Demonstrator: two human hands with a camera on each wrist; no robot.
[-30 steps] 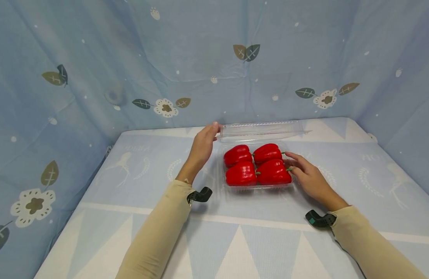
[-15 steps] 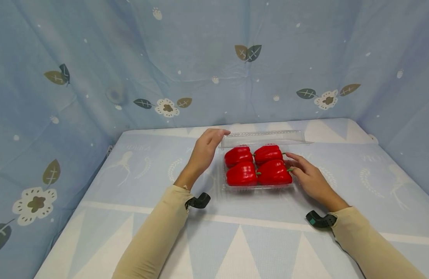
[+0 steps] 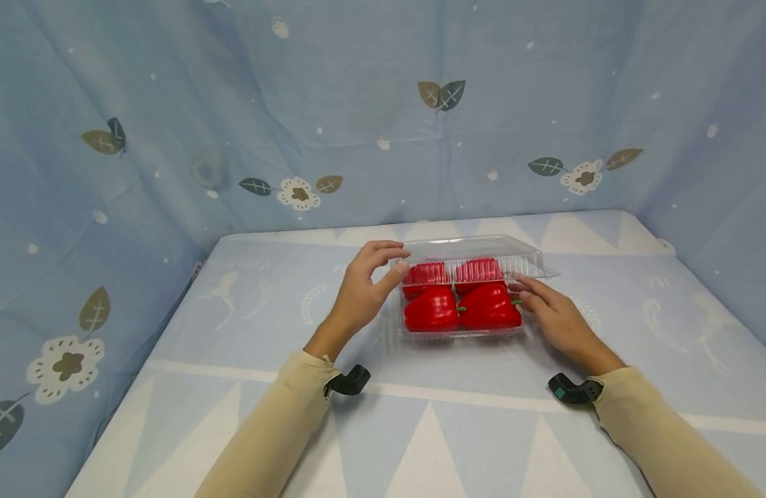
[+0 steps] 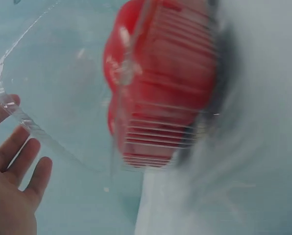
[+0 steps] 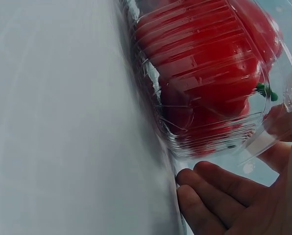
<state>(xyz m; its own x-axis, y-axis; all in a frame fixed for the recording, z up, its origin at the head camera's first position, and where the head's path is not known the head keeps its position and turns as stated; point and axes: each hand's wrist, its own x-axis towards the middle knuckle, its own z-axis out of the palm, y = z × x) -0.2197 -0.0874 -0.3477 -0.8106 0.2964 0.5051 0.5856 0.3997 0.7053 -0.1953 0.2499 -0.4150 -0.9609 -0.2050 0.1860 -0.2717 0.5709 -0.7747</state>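
Head view showed the left hand (image 3: 364,287) pinching the clear lid (image 3: 476,250), now swung down halfway over the red peppers (image 3: 460,308) in the tray (image 3: 460,333) mid-mattress, near its far edge, while the right hand (image 3: 554,315), fingers spread, steadied the tray's right side.

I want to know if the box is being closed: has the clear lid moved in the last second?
Yes. The clear lid has swung forward and down over the rear peppers, pulled by the left hand.

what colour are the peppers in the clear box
Bright red, with small green stems; the bell peppers show best in the head view.
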